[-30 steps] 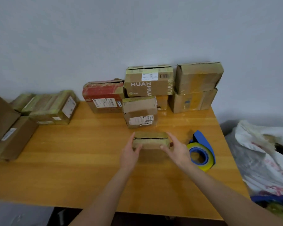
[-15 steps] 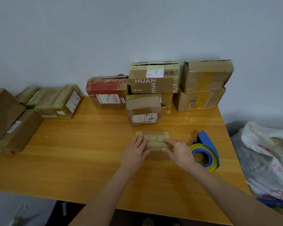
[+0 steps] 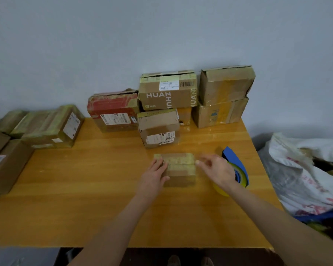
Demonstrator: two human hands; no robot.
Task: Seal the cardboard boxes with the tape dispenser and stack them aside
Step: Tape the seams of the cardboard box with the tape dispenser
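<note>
Grey wall behind, wooden worktop point(image 3: 85, 189) before you, and the small cardboard box point(image 3: 181, 172) lies at its middle, flaps down under yellowish tape. Your left grip point(image 3: 154, 175) lies spread over its left end. Your right grip point(image 3: 217, 169) hovers just beside the right end, above the tape dispenser point(image 3: 236, 162), too blurred to tell its state. Judge the box light, thin-walled and slick where taped, so take it by the two short ends. The stacked boxes point(image 3: 167, 96) are all closed, contents hidden.

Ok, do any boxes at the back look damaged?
Yes. The red box has a top flap sticking up at its right end, and the top right box is crumpled, askew on the box below.
</note>
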